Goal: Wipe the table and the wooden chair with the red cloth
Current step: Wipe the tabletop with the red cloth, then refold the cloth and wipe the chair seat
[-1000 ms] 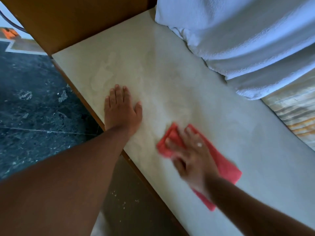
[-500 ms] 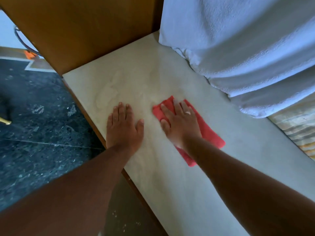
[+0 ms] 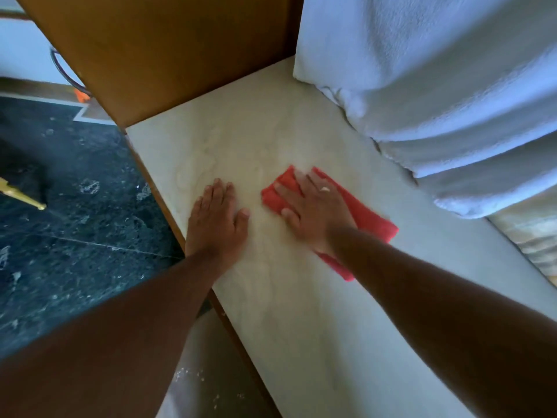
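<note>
The right hand lies flat, fingers spread, pressing the red cloth onto the pale marbled tabletop; it is not gripping the cloth, only bearing down on it with an open palm. A ring shows on one finger. The cloth sits near the middle of the tabletop, its far corner poking out beyond the fingertips and its near edge showing under the wrist. The left hand rests open and empty, palm down, just beside the cloth at the tabletop's left edge. A white towel hangs at the right, possibly touching the tabletop. A brown wooden panel stands at the far end, above a dark speckled floor.
</note>
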Demonstrator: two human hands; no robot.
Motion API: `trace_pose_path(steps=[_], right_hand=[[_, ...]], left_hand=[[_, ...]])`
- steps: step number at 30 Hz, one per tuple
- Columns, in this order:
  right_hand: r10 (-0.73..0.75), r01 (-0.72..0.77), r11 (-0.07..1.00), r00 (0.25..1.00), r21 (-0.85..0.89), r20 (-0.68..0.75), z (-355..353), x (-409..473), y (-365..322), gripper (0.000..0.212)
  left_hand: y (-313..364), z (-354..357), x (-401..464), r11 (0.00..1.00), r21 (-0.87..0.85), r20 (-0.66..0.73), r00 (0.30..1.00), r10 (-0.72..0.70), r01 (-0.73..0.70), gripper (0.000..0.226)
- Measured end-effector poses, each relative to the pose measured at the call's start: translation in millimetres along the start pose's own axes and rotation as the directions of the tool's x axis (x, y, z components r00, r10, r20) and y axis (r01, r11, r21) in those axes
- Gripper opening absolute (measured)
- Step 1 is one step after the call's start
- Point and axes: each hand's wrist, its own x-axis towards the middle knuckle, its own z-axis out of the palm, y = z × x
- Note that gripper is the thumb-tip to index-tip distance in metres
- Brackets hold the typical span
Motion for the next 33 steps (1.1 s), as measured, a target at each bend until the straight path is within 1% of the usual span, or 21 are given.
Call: trace_pose_path(steps=[2,3,5,7,9,10,11,12,13,14,15,16,17,19,23,25,27,28,29,31,33], right_hand=[[-0.221,0.221,0.974,0.975,0.041,-0.005,5,-55,-40,0.059],[-0.295,0.292,0.954,0.955,0.070,0.031,4,-82,-49,0.058],[-0.344,0.335,0.934,0.937,0.123,0.062,-3,-121,-47,0.060],[-0.177,0.168,0.958,0.984,0.234,0.014,-15,-148,-31,0.060],[0.070,-0.061,0.942,0.997,0.331,-0.016,-26,-172,-10,0.060],[0.140,-0.126,0.934,0.990,0.335,-0.019,-29,-184,0,0.062],[0.175,-0.166,0.934,0.985,0.318,0.003,-32,-193,8,0.064],[0.191,-0.193,0.933,0.981,0.303,0.036,-35,-200,12,0.068],[0.196,-0.206,0.933,0.979,0.295,0.064,-38,-203,14,0.072],[0.195,-0.211,0.935,0.977,0.284,0.086,-40,-204,15,0.076],[0.193,-0.217,0.941,0.975,0.262,0.113,-42,-203,13,0.080],[0.191,-0.219,0.950,0.972,0.221,0.139,-41,-201,11,0.081],[0.193,-0.219,0.961,0.969,0.167,0.157,-40,-197,10,0.080],[0.209,-0.225,0.971,0.963,0.076,0.173,-42,-189,6,0.070],[0.151,-0.169,0.983,0.966,0.071,0.210,-57,-177,-6,0.036],[0.123,-0.160,0.970,0.972,0.184,0.199,-74,-176,-19,0.027],[0.070,-0.148,0.895,0.978,0.420,0.196,-91,-178,-41,0.020],[0.041,-0.135,0.828,0.982,0.544,0.182,-97,-181,-56,0.016],[0.020,-0.129,0.751,0.985,0.648,0.173,-99,-184,-74,0.014],[-0.018,-0.144,0.580,0.982,0.802,0.189,-93,-192,-114,0.017],[-0.050,-0.205,0.474,0.965,0.856,0.259,-68,-202,-158,0.026]], left_hand=[[-4,-2,-2,0.995,-0.103,-0.026,1.000,0.007,-0.010,0.060],[-5,-4,-2,0.991,-0.131,-0.026,1.000,0.010,-0.013,0.060],[-4,-9,-3,0.996,-0.090,0.057,0.998,0.024,-0.019,0.060],[3,-20,-4,1.000,-0.006,0.206,0.979,0.008,-0.007,0.065],[19,-36,-8,0.999,-0.034,0.295,0.955,0.031,-0.021,0.083],[30,-43,-13,0.992,-0.079,0.303,0.946,0.113,-0.093,0.092],[44,-48,-19,0.969,-0.089,0.304,0.921,0.246,-0.229,0.099],[56,-50,-24,0.918,-0.044,0.330,0.862,0.385,-0.393,0.103],[67,-49,-29,0.835,0.034,0.392,0.776,0.494,-0.549,0.104],[75,-47,-30,0.731,0.122,0.473,0.687,0.551,-0.671,0.103],[81,-44,-32,0.643,0.199,0.551,0.627,0.551,-0.740,0.102],[83,-42,-34,0.600,0.256,0.602,0.611,0.515,-0.758,0.099],[85,-41,-37,0.608,0.280,0.617,0.625,0.478,-0.743,0.095],[88,-44,-45,0.674,0.228,0.599,0.647,0.471,-0.702,0.080],[86,-61,-75,0.699,0.129,0.468,0.665,0.583,-0.703,0.030],[71,-85,-93,0.812,0.053,0.443,0.742,0.503,-0.581,0.024],[42,-115,-113,0.943,-0.183,0.450,0.829,0.331,-0.277,0.023],[21,-130,-122,0.942,-0.319,0.444,0.861,0.248,-0.106,0.023],[-2,-141,-133,0.893,-0.447,0.440,0.881,0.174,0.047,0.025],[-55,-149,-159,0.706,-0.653,0.451,0.890,0.073,0.273,0.034],[-109,-131,-195,0.508,-0.743,0.494,0.869,-0.023,0.435,0.043]])
